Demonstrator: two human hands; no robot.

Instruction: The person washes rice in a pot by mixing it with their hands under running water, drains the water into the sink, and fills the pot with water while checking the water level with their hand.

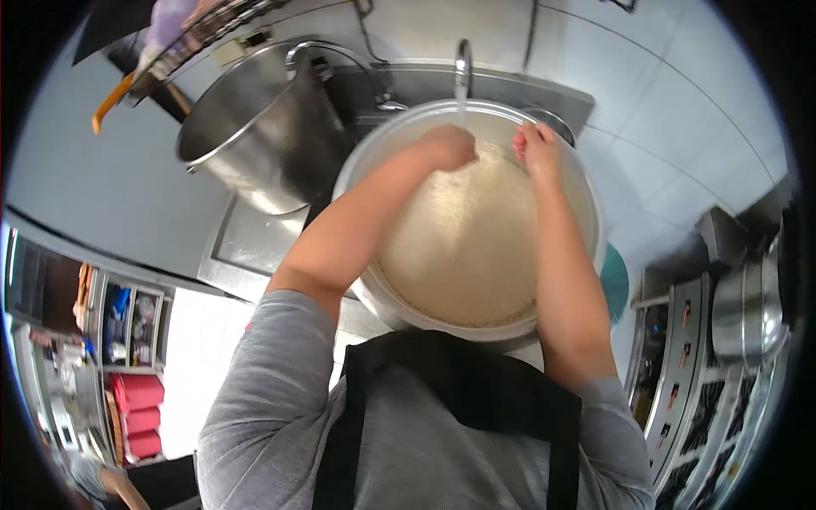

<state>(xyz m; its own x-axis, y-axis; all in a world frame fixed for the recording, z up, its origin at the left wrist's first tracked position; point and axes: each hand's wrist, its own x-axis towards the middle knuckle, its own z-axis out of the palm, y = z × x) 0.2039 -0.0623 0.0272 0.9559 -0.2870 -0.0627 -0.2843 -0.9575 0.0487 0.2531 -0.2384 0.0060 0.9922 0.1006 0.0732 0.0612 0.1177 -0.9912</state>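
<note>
A large round pale tub (361,293) stands in front of me, filled with cloudy beige liquid (459,263). Over its far part, my left hand (450,147) is curled closed just above the liquid; its fingers face away, so whatever they hold is hidden. Close to the far right rim, my right hand (538,146) is also closed, fingers bent inward, and I cannot make out anything in it. Between and behind the hands, a chrome faucet (463,64) sends a thin stream into the tub. The liquid's surface looks lighter and disturbed near the left hand.
A deep steel stockpot (263,127) leans at the left beneath a second curved tap (340,51). A steel sink ledge (544,92) runs along the tiled wall. At right are stove controls (680,357) and a metal pot (748,314). Another person's arm (123,486) shows at lower left.
</note>
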